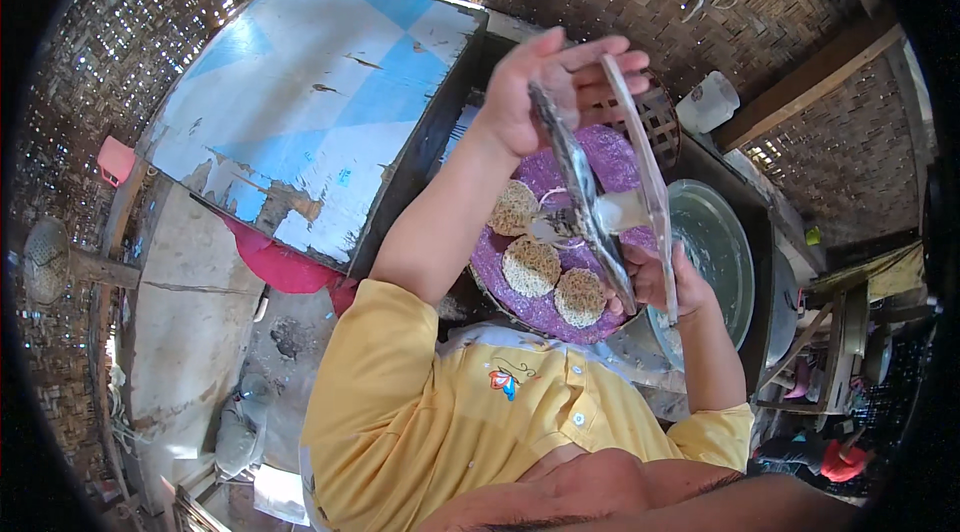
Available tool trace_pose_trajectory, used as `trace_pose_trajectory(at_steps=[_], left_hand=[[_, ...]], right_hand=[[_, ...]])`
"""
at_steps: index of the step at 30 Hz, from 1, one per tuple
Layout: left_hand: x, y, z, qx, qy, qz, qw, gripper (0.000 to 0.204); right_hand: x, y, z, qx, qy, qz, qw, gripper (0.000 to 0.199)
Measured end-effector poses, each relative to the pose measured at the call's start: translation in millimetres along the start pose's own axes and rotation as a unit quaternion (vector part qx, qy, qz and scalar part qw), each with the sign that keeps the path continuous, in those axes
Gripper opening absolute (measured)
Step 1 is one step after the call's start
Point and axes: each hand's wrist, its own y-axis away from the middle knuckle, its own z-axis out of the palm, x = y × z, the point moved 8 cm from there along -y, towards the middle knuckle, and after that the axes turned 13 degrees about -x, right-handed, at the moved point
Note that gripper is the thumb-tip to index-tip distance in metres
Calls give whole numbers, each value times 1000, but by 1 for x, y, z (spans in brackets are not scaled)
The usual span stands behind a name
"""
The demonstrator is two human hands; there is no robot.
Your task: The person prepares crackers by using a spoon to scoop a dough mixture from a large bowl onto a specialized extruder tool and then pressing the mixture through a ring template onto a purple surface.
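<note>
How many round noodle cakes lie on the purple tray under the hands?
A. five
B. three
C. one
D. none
B: three pale round noodle cakes lie on the purple tray, below the left hand and right hand, which hold a long fish and a knife above it.
</note>
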Motion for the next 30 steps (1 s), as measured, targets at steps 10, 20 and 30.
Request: trace_pose_trajectory(at_steps=[10, 20, 30], left_hand=[[-44, 13, -107, 148, 56, 46, 986, 50], [-13, 30, -98, 163, -32, 53, 985, 53], [-7, 19, -118, 212, -8, 87, 973, 50]], right_hand=[[5, 33, -58, 110, 2, 140, 984, 71], [8, 0, -47, 132, 48, 125, 982, 59], [-32, -6, -50, 231, 214, 73, 946, 48]])
